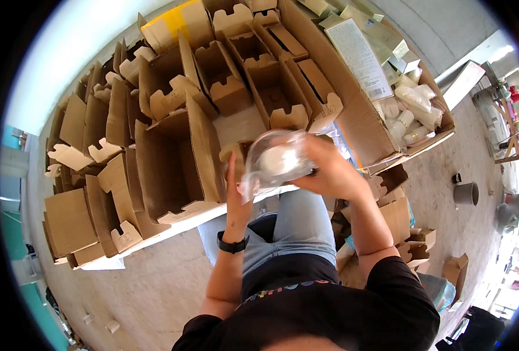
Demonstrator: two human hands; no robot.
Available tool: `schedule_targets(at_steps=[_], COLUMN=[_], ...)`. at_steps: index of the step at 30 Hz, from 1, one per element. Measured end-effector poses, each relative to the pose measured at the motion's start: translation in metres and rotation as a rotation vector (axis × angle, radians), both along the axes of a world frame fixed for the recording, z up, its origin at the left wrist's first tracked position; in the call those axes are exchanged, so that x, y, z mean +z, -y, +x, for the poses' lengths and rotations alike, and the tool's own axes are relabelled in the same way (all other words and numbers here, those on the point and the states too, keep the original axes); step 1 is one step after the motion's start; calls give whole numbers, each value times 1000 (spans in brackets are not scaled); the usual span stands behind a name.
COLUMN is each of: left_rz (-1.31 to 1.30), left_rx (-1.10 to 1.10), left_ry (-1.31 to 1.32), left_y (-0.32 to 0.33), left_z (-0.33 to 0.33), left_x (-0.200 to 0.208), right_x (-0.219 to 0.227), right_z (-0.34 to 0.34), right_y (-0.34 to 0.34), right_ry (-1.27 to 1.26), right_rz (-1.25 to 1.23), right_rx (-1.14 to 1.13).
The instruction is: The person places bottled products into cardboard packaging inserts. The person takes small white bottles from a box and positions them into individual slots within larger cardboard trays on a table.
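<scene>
My right hand [330,167] is closed on a rounded white item [280,159] wrapped in loose clear plastic [256,172]. The wrapped item hangs above the front edge of the table, and glare and motion smear its outline, so its kind does not show. Beside the plastic, my left hand [238,196] is raised with one finger stretched up along a small cardboard box [231,153]. Its other fingers are hidden, so I cannot tell whether it grips the box. Part of that box is covered by the plastic and my right hand.
Open cardboard boxes [169,155] stand in rows across the table. At the right, a large carton [353,111] holds white wrapped pieces [414,99] and flat printed boxes [356,55]. More cardboard boxes [395,217] lie on the floor at my right, near a grey bucket [466,194].
</scene>
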State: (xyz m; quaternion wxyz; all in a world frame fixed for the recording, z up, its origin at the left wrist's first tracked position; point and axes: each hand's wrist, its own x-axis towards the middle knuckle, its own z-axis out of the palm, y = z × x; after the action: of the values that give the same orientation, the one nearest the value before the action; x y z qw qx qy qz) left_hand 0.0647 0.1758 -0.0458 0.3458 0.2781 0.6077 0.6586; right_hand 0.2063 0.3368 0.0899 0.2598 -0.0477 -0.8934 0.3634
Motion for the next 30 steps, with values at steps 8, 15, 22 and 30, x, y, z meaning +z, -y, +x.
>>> schedule_targets(at_steps=[8,15,22,30], left_rz=[38,-17,-100,-83], left_rx=[30,8,40,37], left_ry=[76,150,134,98], left_y=[-5,-2,-2,-3], left_z=[3,2,3,1], left_x=[7,12,13,12], right_x=[-53,-41,-89,-125], right_z=[-29,0,46,49], right_y=[-2,-3,-14,-22], right_ry=[629,64,-434,-232], right_rz=[204,-39,-749,-896], right_rx=[-37,-211,-694,-451])
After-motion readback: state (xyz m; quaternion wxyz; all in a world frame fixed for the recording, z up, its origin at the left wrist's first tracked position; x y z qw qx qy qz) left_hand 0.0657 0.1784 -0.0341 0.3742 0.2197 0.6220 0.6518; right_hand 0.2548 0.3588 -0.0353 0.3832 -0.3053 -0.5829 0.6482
